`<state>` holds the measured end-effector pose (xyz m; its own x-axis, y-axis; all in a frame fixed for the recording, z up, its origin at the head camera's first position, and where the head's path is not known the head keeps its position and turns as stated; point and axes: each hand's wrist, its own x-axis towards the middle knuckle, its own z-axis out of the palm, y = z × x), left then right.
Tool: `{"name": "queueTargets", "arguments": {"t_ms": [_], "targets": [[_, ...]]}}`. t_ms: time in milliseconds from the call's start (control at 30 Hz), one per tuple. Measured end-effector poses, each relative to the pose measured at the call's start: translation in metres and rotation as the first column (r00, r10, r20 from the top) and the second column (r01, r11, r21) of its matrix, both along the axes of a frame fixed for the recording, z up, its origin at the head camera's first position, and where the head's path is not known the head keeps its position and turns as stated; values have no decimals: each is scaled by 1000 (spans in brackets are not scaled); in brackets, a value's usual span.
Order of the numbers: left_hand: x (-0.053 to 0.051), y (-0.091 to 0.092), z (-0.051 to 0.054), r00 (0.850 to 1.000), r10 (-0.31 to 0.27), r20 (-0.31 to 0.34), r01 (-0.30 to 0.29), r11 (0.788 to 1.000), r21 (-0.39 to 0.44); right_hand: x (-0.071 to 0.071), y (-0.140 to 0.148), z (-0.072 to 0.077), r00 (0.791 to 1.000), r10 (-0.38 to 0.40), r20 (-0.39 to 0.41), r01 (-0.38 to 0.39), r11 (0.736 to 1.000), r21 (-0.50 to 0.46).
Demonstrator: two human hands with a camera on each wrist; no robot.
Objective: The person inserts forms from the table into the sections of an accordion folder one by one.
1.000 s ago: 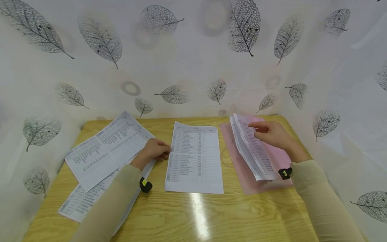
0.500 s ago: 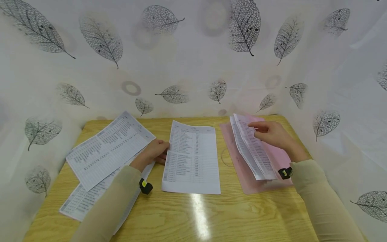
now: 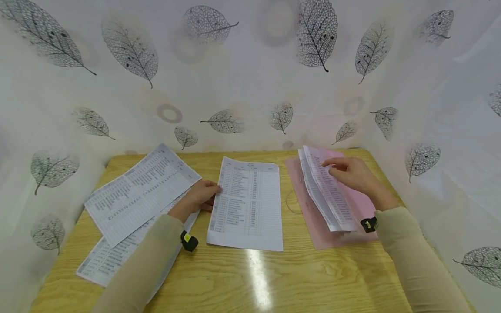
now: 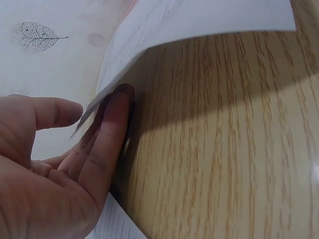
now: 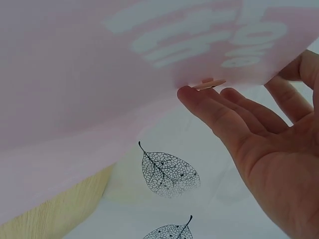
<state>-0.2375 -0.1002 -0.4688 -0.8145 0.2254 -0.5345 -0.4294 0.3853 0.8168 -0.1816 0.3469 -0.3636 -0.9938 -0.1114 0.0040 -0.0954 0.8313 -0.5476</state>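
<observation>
A printed sheet (image 3: 246,204) lies in the middle of the wooden table, its left edge raised. My left hand (image 3: 201,196) pinches that edge; in the left wrist view the thumb is on one side and the fingers (image 4: 112,124) are behind the paper. To the right, a pink folder (image 3: 318,226) stands open with printed pages (image 3: 332,195) inside. My right hand (image 3: 352,174) holds up its cover at the right edge. From below, the right wrist view shows the pink cover (image 5: 99,84) with pale lettering, fingertips against it beside a small round button (image 5: 212,84).
More printed sheets (image 3: 142,193) overlap on the left side of the table (image 3: 219,278), partly under my left forearm. A thin string loop (image 3: 291,203) lies by the folder's left edge. A leaf-patterned curtain (image 3: 250,87) encloses the back and sides.
The middle sheet has slid a little to the left, its left edge coming closer into my left hand's grasp. My right hand and the folder have hardly moved.
</observation>
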Motion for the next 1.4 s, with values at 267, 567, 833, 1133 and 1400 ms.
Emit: {"name": "queueTargets", "arguments": {"t_ms": [267, 567, 833, 1133, 1400], "targets": [[1, 0, -3, 1000, -12, -21, 12, 1000, 25, -1, 1, -2, 999, 35, -7, -35, 999, 24], [3, -2, -8, 1000, -9, -22, 12, 990, 139, 1, 5, -1, 999, 36, -18, -36, 999, 5], [3, -3, -11, 1000, 3, -27, 4, 967, 255, 2, 10, 2, 998, 45, -51, -44, 999, 25], [6, 1, -12, 1000, 19, -20, -12, 946, 324, 1, 9, 4, 997, 59, -46, -58, 998, 25], [7, 4, -7, 999, 41, -6, -36, 947, 320, 1, 9, 6, 999, 42, -1, -41, 999, 26]]}}
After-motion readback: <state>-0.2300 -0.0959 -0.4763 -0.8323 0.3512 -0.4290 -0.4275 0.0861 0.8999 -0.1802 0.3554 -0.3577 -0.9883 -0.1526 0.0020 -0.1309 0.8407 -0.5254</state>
